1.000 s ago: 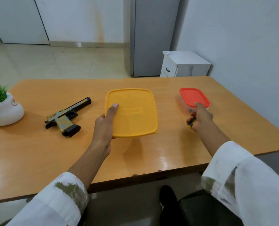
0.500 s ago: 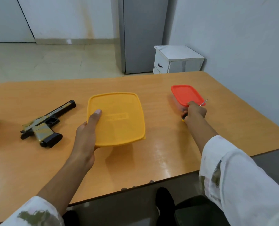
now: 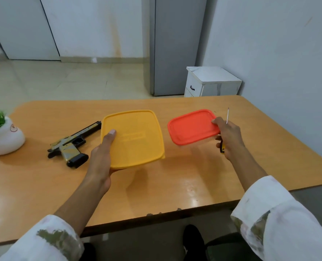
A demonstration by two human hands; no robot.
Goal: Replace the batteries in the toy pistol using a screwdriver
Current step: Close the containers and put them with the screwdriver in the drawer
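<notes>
Just left of left hand (image 3: 101, 155), gripping yellow container (image 3: 135, 136): toy pistol (image 3: 71, 144), barrel far-right; right hand (image 3: 229, 136) clasping screwdriver (image 3: 227, 115), red container (image 3: 192, 127).

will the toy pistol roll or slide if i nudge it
Probably not roll: the toy pistol lies flat on its side. It may slide easily, since the table looks glossy. Likely stiff plastic, so light for its size.
</notes>
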